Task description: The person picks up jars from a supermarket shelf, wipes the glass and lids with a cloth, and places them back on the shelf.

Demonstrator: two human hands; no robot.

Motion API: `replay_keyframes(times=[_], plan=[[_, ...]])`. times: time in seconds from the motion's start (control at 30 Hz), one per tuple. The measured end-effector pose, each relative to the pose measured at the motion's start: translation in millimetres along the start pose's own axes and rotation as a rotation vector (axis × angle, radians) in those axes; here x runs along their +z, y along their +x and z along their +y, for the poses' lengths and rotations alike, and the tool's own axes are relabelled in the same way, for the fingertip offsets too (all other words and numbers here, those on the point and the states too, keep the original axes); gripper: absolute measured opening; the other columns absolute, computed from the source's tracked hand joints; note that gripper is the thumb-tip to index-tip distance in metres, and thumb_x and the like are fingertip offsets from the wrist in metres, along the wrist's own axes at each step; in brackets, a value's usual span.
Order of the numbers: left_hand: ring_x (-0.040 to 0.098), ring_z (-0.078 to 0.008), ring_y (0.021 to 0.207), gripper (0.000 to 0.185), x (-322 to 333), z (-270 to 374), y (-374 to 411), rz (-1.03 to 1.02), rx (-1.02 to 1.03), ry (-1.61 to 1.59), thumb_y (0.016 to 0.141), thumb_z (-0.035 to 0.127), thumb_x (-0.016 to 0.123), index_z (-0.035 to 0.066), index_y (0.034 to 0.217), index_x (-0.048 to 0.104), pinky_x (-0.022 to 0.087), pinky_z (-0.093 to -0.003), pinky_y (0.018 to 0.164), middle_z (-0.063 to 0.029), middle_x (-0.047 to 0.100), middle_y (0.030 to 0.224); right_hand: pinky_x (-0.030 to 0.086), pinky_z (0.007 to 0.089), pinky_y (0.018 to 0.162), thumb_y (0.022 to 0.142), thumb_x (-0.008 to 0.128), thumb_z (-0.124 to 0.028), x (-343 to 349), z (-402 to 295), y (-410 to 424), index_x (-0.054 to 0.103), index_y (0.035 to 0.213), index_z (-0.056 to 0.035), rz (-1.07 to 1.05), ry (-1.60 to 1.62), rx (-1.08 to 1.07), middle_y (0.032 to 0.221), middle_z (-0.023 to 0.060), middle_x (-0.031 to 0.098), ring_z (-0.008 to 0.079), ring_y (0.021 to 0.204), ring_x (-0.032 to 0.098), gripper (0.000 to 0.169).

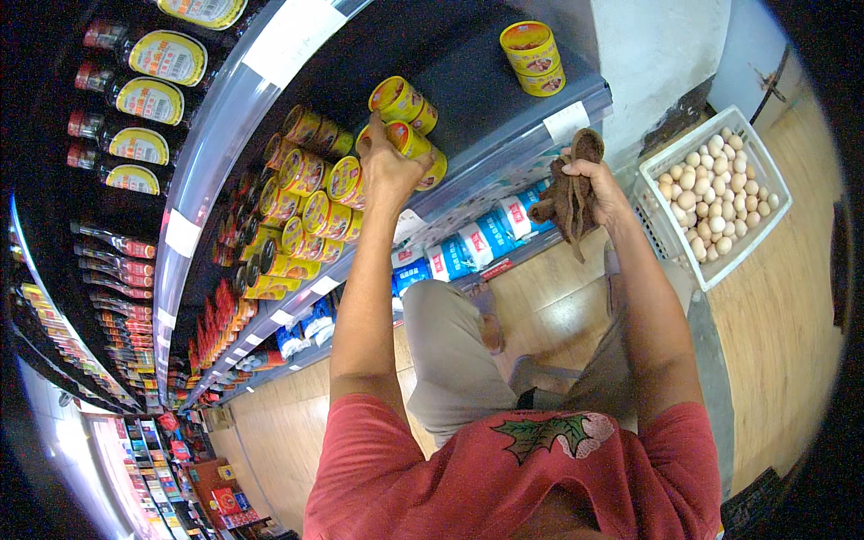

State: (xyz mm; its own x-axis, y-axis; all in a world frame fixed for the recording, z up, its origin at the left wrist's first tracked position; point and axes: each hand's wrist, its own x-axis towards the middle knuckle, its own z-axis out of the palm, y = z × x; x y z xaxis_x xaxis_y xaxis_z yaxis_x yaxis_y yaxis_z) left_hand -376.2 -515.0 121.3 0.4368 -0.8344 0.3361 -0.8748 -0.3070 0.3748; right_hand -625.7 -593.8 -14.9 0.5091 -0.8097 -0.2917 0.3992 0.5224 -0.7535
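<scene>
My left hand [391,165] reaches onto a dark shelf with its fingers and thumb around a yellow food can [422,152] that bears writing. Just beyond it lies another yellow can stack [403,104], close to my fingertips. More yellow cans [326,212] crowd the shelf to the left of my wrist. A crumpled brown cloth [572,196] hangs from my right hand [597,185], in front of the shelf edge. Alone near the shelf's right end stands a stack of two yellow cans [533,59]. My palm hides part of the held can.
A white plastic crate [742,260] of eggs [719,192] sits on the wooden floor at right. Blue and white packets [472,243] line the lower shelf. Dark sauce bottles [152,98] fill the upper shelf at left. A clear price rail [486,158] edges the can shelf.
</scene>
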Motion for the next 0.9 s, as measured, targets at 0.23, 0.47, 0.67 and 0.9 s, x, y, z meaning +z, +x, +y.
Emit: replay_keyframes(times=[0.23, 0.47, 0.67, 0.9], plan=[[0.047, -0.0385, 0.103, 0.090, 11.8, -6.1, -7.7, 0.149, 0.038, 0.029, 0.050, 0.021, 0.076, 0.004, 0.127, 0.031, 0.041, -0.0407, 0.087, -0.0261, 0.045, 0.113, 0.045, 0.0340, 0.072, 0.064, 0.060, -0.014, -1.3, -1.1, -0.4, 0.046, 0.110, -0.0030, -0.014, 0.020, 0.038, 0.090, 0.0092, 0.052, 0.0206, 0.081, 0.052, 0.049], [0.045, -0.0417, 0.102, 0.085, 16.9, 4.9, -5.4, 0.173, 0.017, 0.003, 0.051, 0.015, 0.071, 0.004, 0.126, 0.030, 0.040, -0.0419, 0.088, -0.0295, 0.040, 0.110, 0.044, 0.0341, 0.073, 0.064, 0.062, -0.015, 1.2, -2.5, -0.7, 0.044, 0.112, -0.0032, -0.011, 0.032, 0.001, 0.092, 0.0084, 0.051, 0.0201, 0.083, 0.051, 0.052], [0.046, -0.0412, 0.099, 0.083, 36.1, 43.3, 15.5, 0.136, 0.134, -0.083, 0.052, 0.015, 0.069, 0.004, 0.125, 0.031, 0.041, -0.0413, 0.086, -0.0277, 0.041, 0.109, 0.044, 0.0343, 0.073, 0.063, 0.062, -0.015, -2.7, -1.0, 2.5, 0.046, 0.110, -0.0026, -0.017, -0.010, -0.009, 0.093, 0.0087, 0.051, 0.0201, 0.083, 0.052, 0.051], [0.047, -0.0398, 0.099, 0.088, 59.5, 100.9, 40.0, 0.053, 0.143, -0.129, 0.049, 0.014, 0.071, 0.004, 0.126, 0.029, 0.041, -0.0391, 0.087, -0.0246, 0.039, 0.110, 0.045, 0.0350, 0.072, 0.063, 0.062, -0.016, 0.0, -10.1, -4.9, 0.046, 0.110, -0.0024, 0.001, 0.028, 0.011, 0.093, 0.0104, 0.051, 0.0209, 0.082, 0.052, 0.052]])
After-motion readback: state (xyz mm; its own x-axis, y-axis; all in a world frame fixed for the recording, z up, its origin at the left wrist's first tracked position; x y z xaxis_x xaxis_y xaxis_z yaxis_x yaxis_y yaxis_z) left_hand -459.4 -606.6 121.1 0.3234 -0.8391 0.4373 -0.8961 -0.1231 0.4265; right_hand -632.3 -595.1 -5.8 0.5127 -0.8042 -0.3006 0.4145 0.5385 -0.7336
